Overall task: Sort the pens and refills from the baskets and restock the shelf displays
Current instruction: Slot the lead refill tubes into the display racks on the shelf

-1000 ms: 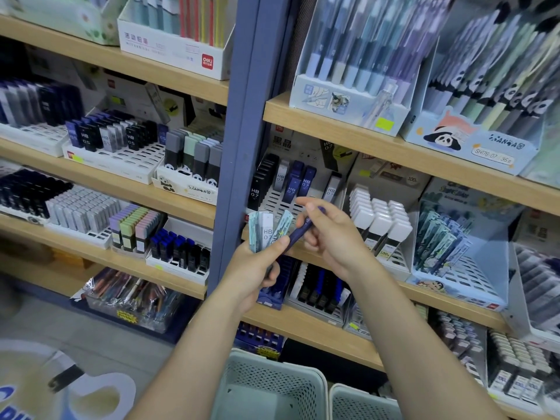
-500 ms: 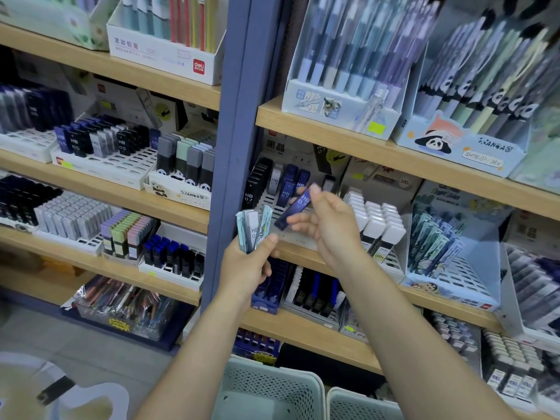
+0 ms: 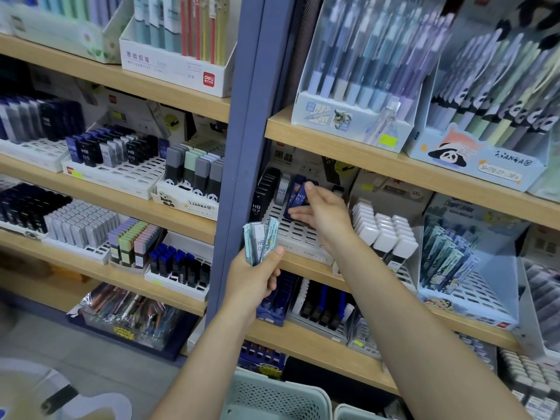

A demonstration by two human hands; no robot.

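Right hand (image 3: pixel 325 218) pinching blue case (image 3: pixel 300 197), marked HB 0.7, over white slotted tray (image 3: pixel 298 233) at 12 o'clock. Left hand (image 3: pixel 253 281) at 6 o'clock of tray, gripping fanned refill packs (image 3: pixel 260 242). Black cases (image 3: pixel 264 190) standing at tray's 9 o'clock edge. Baskets (image 3: pixel 274 398) at 6 o'clock.

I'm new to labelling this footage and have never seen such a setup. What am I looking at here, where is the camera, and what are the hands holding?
No machine here: a person restocks a stationery shelf with bare hands. The one camera sits on their head, looking forward and down. The right hand pinches a dark blue HB 0.7 lead refill case at the white slotted display tray, beside matching cases. The left hand holds a small bunch of pale refill cases in its grip. Pale plastic baskets sit below.
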